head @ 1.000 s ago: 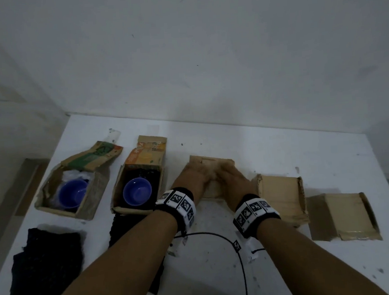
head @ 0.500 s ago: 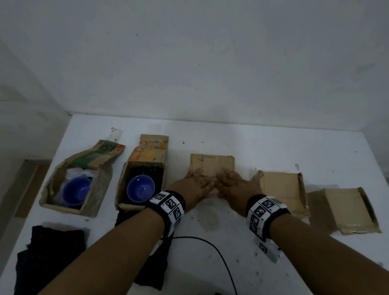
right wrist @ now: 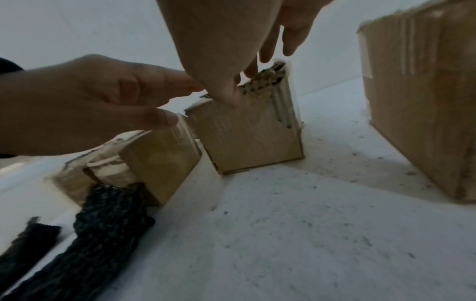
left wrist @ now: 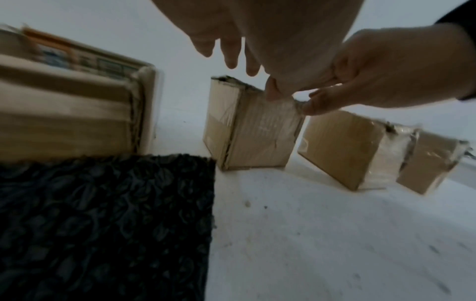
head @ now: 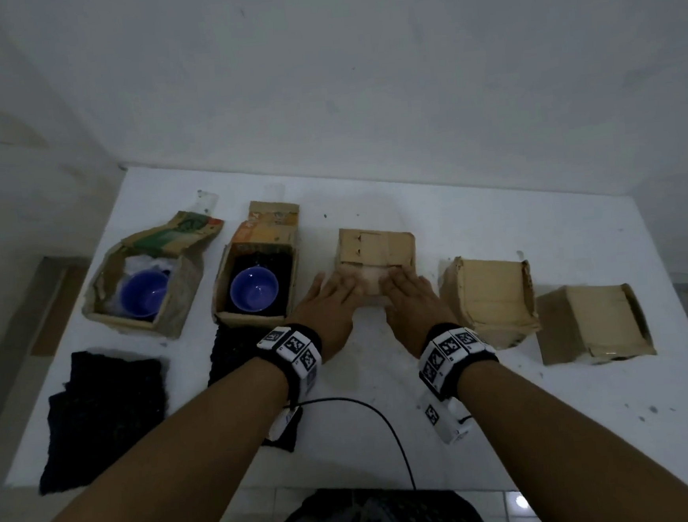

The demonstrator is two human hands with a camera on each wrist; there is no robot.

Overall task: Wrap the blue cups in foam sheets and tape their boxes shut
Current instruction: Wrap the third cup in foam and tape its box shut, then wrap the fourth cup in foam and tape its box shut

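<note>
Two blue cups sit in open cardboard boxes at the left: one cup [head: 145,293] lies on white foam, the other [head: 254,294] in a box lined with black foam. A closed, taped box [head: 374,250] stands mid-table. My left hand [head: 329,303] and right hand [head: 407,301] lie side by side at its near top edge, fingers straight and touching the cardboard. In the left wrist view the left fingers [left wrist: 231,51] hover over this box [left wrist: 257,130]. In the right wrist view the right fingers [right wrist: 247,71] touch its top edge [right wrist: 252,138].
Two more closed boxes [head: 489,298] [head: 590,323] stand to the right. Black foam sheets [head: 103,411] [head: 238,347] lie in front of the open boxes. A black cable [head: 370,411] curves across the white table [head: 553,429] near its front edge. A wall rises behind.
Both hands have slid back toward me across the middle box, from lying flat over its top to resting at its near edge. The boxes have stayed put.
</note>
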